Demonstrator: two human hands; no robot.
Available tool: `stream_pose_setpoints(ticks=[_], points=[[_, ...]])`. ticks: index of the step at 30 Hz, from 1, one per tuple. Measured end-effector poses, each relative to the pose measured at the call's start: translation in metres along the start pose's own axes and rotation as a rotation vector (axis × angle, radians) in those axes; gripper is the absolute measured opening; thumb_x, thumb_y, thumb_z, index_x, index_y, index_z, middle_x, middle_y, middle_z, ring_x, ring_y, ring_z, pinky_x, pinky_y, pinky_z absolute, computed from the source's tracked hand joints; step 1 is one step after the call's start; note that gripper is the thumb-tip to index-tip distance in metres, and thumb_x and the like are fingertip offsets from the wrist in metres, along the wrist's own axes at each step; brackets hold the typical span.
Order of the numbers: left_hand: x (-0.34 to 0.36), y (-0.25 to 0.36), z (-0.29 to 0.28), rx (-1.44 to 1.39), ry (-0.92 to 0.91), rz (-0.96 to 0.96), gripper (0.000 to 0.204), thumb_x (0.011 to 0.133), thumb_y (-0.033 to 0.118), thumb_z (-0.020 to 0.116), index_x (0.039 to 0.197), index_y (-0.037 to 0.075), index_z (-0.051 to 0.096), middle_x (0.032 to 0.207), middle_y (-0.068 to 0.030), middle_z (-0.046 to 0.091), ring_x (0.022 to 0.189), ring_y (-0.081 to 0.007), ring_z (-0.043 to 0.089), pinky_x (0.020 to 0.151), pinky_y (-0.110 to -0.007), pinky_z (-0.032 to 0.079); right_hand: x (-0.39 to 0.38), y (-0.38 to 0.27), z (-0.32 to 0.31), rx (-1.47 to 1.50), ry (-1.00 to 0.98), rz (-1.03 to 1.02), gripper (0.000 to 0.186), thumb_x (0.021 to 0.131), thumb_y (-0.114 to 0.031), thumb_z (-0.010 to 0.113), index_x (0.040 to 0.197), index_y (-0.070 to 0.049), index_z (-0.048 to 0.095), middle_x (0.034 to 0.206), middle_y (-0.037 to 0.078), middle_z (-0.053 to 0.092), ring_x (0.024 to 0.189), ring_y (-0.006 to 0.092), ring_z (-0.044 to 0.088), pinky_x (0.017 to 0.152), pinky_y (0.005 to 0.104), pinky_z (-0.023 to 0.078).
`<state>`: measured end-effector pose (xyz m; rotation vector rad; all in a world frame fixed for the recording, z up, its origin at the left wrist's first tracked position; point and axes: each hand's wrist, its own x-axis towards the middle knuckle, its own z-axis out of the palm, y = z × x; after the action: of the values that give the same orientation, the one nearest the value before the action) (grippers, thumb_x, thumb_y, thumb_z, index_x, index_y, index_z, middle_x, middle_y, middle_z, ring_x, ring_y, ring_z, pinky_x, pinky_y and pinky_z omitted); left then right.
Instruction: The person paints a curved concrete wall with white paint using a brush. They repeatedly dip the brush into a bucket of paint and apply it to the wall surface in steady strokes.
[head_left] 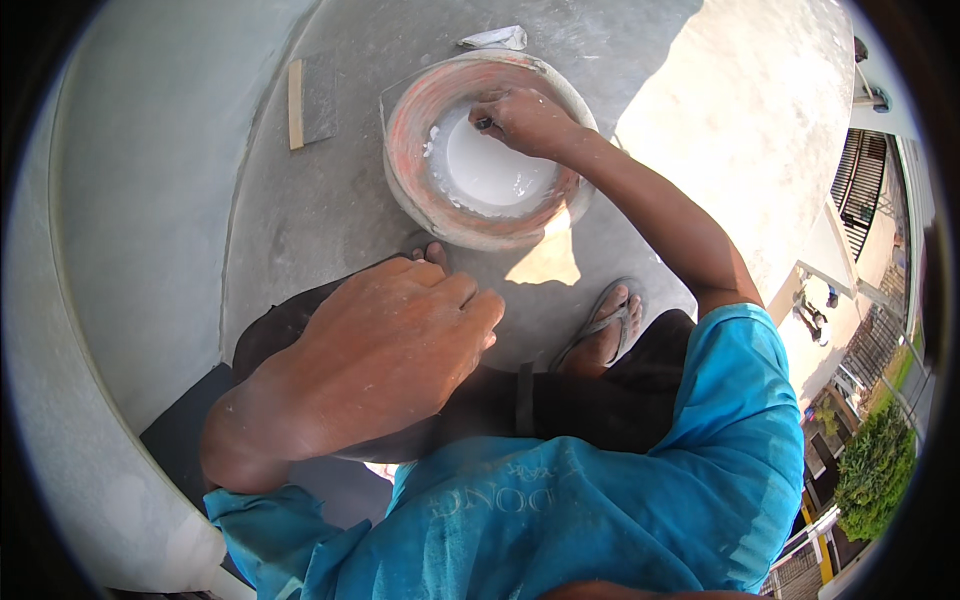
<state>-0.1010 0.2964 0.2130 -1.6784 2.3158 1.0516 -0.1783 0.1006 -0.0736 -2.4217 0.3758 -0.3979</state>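
A wide, worn bucket point(400, 180) with reddish, crusted inner walls stands on the floor before me. In its bottom lies a smooth white paste point(490, 165), with white smears along the side. My right hand point(525, 122) reaches over the bucket, closed around something whose dark rounded end shows at the fingers; the rest of it is hidden. Nearer to me, my left hand point(400, 335) is raised over my lap, back upward. Its fingers curl under, so what they hold, if anything, is out of sight. It is apart from the bucket.
Left of the bucket, a flat grey plate with a pale strip point(296, 105) lies near the plastered wall point(140, 200). A crumpled whitish packet point(497, 39) rests behind the bucket. My sandalled foot point(607, 325) is close at the front right. A dark gate point(860, 185) stands far right.
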Motion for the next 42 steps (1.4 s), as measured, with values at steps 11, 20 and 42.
stream_pose_setpoints(ticks=[11, 20, 42], points=[[0.001, 0.002, -0.002, -0.034, 0.02, 0.006, 0.012, 0.091, 0.014, 0.07, 0.093, 0.005, 0.062, 0.082, -0.0104, 0.064, 0.081, -0.0321, 0.063, 0.071, -0.044, 0.05, -0.016, -0.008, -0.075, 0.799, 0.177, 0.388, 0.035, 0.094, -0.034, 0.078, 0.104, -0.001, 0.074, 0.097, 0.009, 0.075, 0.075, 0.0122, 0.068, 0.073, 0.0269, 0.057], [0.008, 0.003, -0.01, -0.034, -0.079, -0.06, 0.013, 0.096, 0.017, 0.066, 0.094, 0.005, 0.062, 0.082, -0.0127, 0.065, 0.083, -0.0348, 0.064, 0.075, -0.046, 0.05, -0.016, -0.038, -0.079, 2.004, 0.234, 0.544, 0.038, 0.104, -0.036, 0.063, 0.107, 0.002, 0.062, 0.092, 0.007, 0.069, 0.073, 0.0091, 0.07, 0.067, 0.0163, 0.063], [0.009, -0.042, -0.055, -0.152, -0.137, -0.464, 0.026, 0.104, 0.029, 0.056, 0.113, 0.006, 0.064, 0.104, -0.0162, 0.071, 0.098, -0.0365, 0.068, 0.086, -0.044, 0.052, 0.135, -0.161, -0.263, 1.149, 1.198, -0.481, 0.027, 0.091, -0.007, 0.079, 0.116, 0.001, 0.072, 0.112, 0.01, 0.071, 0.098, 0.0152, 0.069, 0.086, 0.0261, 0.057]])
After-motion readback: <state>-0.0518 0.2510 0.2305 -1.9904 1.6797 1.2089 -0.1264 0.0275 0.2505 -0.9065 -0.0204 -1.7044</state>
